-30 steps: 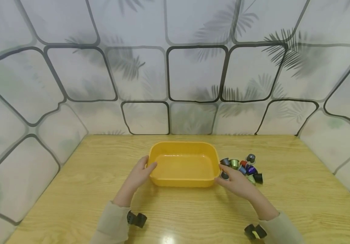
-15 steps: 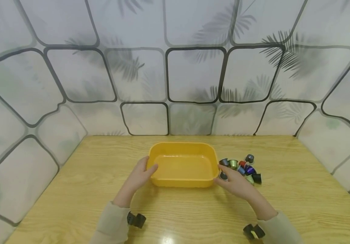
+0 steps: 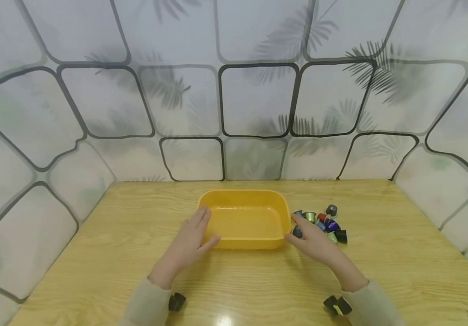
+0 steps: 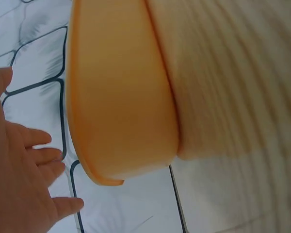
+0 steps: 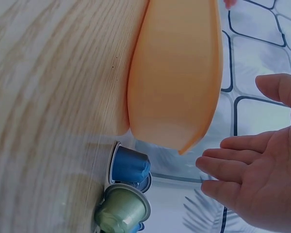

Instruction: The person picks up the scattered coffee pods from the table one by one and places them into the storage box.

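Note:
A yellow rectangular tray (image 3: 246,222) rests on the wooden table between both hands. My left hand (image 3: 185,244) hovers over its left end with the fingers straight and the thumb spread; the left wrist view has this hand (image 4: 26,174) apart from the tray wall (image 4: 121,92). Near the right end is my right hand (image 3: 317,242), holding nothing. In the right wrist view its extended fingers (image 5: 228,167) stand away from the tray (image 5: 174,77). Several coffee capsules lie just beyond this hand, among them a purple one (image 3: 332,225), a black one (image 3: 341,236) and a green one (image 3: 309,217).
A blue capsule (image 5: 130,164) and a pale green capsule (image 5: 121,209) lie close to the tray's right end. Bare wooden tabletop (image 3: 234,280) extends in front of the tray. A patterned backdrop (image 3: 254,158) rises behind the table and along both sides.
My left hand has let go of the tray's left rim, its fingers straightening over that end. The right hand has loosened from the right rim. A capsule beside the right hand has turned over.

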`<state>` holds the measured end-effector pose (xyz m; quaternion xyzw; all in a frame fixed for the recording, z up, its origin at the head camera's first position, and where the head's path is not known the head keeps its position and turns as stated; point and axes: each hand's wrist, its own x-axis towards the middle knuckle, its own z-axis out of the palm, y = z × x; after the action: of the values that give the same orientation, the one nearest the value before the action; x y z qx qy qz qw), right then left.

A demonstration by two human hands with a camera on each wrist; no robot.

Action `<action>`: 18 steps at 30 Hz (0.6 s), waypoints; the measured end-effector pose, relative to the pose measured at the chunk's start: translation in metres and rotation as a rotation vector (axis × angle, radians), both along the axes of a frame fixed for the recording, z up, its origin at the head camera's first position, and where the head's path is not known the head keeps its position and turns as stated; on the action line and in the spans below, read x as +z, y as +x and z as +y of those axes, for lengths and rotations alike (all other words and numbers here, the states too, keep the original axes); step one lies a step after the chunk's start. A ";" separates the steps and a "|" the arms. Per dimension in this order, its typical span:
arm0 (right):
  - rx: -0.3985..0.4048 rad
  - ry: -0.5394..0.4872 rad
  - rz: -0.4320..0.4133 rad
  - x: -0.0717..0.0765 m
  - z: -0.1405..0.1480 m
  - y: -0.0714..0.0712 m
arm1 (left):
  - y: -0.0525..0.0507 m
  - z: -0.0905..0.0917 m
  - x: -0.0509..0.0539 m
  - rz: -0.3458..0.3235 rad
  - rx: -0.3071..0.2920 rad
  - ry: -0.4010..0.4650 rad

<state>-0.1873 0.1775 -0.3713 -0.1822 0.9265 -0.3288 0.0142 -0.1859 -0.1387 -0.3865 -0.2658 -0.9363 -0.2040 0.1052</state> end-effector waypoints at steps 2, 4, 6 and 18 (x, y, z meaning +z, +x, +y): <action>-0.003 0.006 -0.002 0.000 0.000 0.000 | 0.003 -0.001 -0.001 0.016 -0.027 -0.052; -0.004 0.010 0.003 0.000 0.000 0.000 | 0.006 -0.002 -0.003 0.036 -0.048 -0.094; -0.005 0.012 0.006 0.000 -0.001 0.000 | 0.008 -0.003 -0.003 0.055 -0.060 -0.122; -0.018 0.015 0.006 0.001 -0.001 0.002 | 0.020 -0.008 -0.006 -0.022 -0.053 -0.212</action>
<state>-0.1849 0.1768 -0.3707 -0.1748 0.9307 -0.3213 0.0097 -0.1663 -0.1465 -0.3925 -0.2980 -0.9463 -0.1096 0.0608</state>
